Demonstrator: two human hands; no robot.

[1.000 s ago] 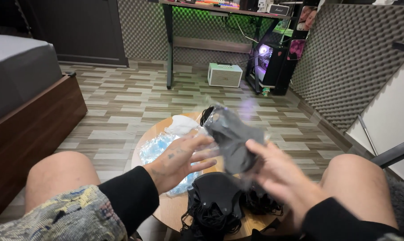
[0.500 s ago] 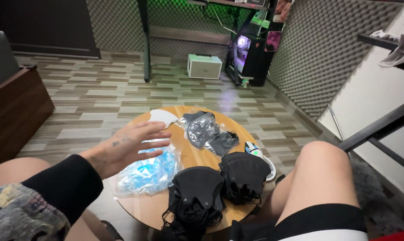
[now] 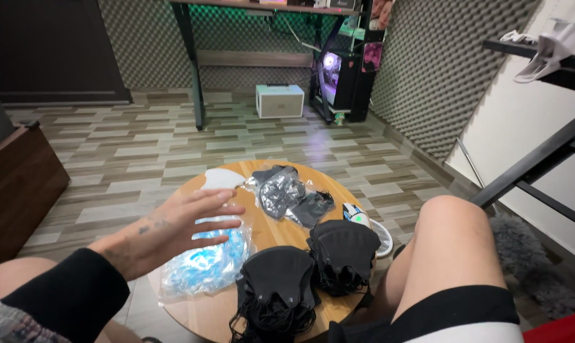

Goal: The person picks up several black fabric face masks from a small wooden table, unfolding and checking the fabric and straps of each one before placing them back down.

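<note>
- Left hand (image 3: 173, 232) reaches in from the near left with a black sleeve at the wrist, palm down and fingers spread flat, gripping nothing.
- It hovers over the far end of a clear bag of blue masks (image 3: 205, 263); whether the fingertips touch the plastic cannot be told.
- That bag lies on the left side of the round wooden table (image 3: 271, 232), near its edge.
- Just beyond the fingertips, at the far left of the tabletop, lies a single white mask (image 3: 223, 178).
- To the right of the white mask sits a clear bag of black masks (image 3: 280, 190), with a loose dark mask (image 3: 313, 208) touching its right side.
- Two stacks of black masks take up the near part of the table: the left stack (image 3: 275, 289) just beside the blue bag, the right stack (image 3: 343, 254) touching it.
- A small white device with a green light (image 3: 364, 222) sits at the right edge of the table.
- The person's right hand is out of view; a bare knee (image 3: 449, 235) rises at the right, close beside the table.
</note>
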